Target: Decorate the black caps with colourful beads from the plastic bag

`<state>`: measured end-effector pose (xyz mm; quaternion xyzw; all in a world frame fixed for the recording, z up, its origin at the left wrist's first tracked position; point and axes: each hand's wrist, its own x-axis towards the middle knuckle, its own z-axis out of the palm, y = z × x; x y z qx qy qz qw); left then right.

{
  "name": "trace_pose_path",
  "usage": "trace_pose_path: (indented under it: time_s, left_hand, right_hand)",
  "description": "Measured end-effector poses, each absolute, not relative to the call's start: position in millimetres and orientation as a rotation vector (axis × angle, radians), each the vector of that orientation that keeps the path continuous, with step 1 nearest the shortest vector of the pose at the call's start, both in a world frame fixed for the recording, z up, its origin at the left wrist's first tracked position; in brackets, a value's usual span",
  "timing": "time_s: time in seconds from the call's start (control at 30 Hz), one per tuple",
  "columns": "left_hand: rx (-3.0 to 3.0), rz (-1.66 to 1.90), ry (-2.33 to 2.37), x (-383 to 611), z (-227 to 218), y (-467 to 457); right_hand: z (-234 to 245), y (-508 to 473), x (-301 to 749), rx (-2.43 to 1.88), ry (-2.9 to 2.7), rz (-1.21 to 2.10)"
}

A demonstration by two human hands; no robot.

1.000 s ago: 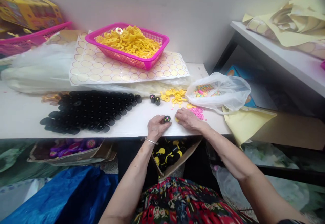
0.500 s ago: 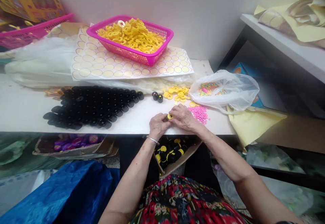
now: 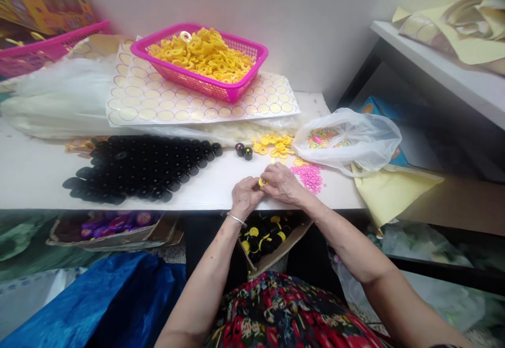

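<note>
My left hand (image 3: pixel 245 196) and my right hand (image 3: pixel 284 184) meet at the front edge of the white table (image 3: pixel 35 174). Both pinch one small piece between them, a black cap with a yellow ring (image 3: pixel 262 182) on top. Just behind my right hand lies a scatter of pink beads (image 3: pixel 310 175). A small heap of loose yellow rings (image 3: pixel 276 145) lies further back. Two single black caps (image 3: pixel 243 151) stand to its left.
A big cluster of black caps (image 3: pixel 142 166) covers the table's left middle. A pink basket (image 3: pixel 199 60) of yellow rings sits on a sticker sheet (image 3: pixel 165 103) at the back. A clear bag (image 3: pixel 349 139) of coloured beads lies right. A cardboard box (image 3: pixel 268 237) of finished caps sits under the table.
A second ago my left hand held a black cap alone and my right hand lay flat on the table. The right hand has brought a yellow ring onto the cap; both hands now grip it.
</note>
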<state>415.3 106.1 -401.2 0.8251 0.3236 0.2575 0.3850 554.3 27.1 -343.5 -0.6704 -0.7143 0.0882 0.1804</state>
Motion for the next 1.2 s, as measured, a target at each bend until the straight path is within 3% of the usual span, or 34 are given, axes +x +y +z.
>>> trace_pose_path:
  time_s: [0.23, 0.43, 0.57, 0.8, 1.2]
  left_hand:
    - [1.251, 0.632, 0.822, 416.4, -388.5, 106.3]
    - [1.326, 0.793, 0.894, 431.0, -395.2, 96.5]
    - [1.380, 0.823, 0.938, 433.0, -399.9, 96.3]
    - [1.478, 0.840, 0.955, 432.9, -395.8, 96.2]
    - [1.379, 0.835, 1.008, 437.5, -397.4, 93.1]
  right_hand:
    - [-353.4, 27.5, 552.9, -1.881, -1.951, 0.214]
    - [-373.5, 21.3, 548.7, -1.764, -1.686, 0.142]
    - [-380.9, 9.1, 531.5, -1.715, -1.218, 0.048]
    - [-387.9, 19.1, 504.6, -1.498, -0.415, 0.746]
    - [-380.4, 31.3, 507.1, -1.509, -0.312, 0.804]
